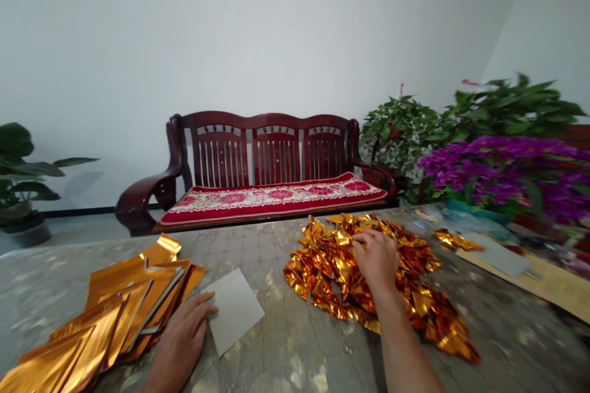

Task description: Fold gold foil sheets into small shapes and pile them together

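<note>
My left hand [184,339] lies low over the table with its fingers stretched out, fingertips at the left edge of a square white-backed paper sheet [237,312]. Just left of it is a fanned stack of gold foil paper sheets [122,301], some with pale backs showing. My right hand [378,258] reaches over a heap of crumpled-looking, folded gold foil pieces [322,270]. Its thumb and fingers are pinched together at a folded gold foil piece [342,238] on top of the heap. Part of the heap is hidden behind that hand and forearm.
The table [276,356] has a transparent, patterned cover. At right lie a separate foil piece [456,239], a grey-white card [500,255] and a tan board [553,288]. Purple flowers [502,166] stand behind them. A wooden bench [276,153] with a red cushion is beyond the table.
</note>
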`<control>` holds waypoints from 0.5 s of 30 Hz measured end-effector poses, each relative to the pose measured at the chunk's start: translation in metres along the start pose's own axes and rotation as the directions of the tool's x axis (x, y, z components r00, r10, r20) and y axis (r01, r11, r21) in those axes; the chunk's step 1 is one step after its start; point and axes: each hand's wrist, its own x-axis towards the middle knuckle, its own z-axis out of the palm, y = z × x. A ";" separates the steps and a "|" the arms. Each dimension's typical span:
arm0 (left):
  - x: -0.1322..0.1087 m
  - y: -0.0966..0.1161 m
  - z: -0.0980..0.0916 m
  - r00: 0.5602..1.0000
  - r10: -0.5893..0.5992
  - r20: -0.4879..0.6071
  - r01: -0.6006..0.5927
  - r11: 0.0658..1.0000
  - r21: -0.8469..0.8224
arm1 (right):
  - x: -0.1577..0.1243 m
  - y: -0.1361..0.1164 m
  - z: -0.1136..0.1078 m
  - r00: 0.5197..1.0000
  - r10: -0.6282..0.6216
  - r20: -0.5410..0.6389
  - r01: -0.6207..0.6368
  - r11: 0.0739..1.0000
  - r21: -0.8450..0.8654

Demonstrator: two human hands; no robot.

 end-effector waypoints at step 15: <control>0.060 0.134 -0.027 0.819 -0.551 0.157 0.402 0.357 -0.843 | -0.075 -0.124 0.040 0.836 -0.404 0.372 -0.122 0.525 0.843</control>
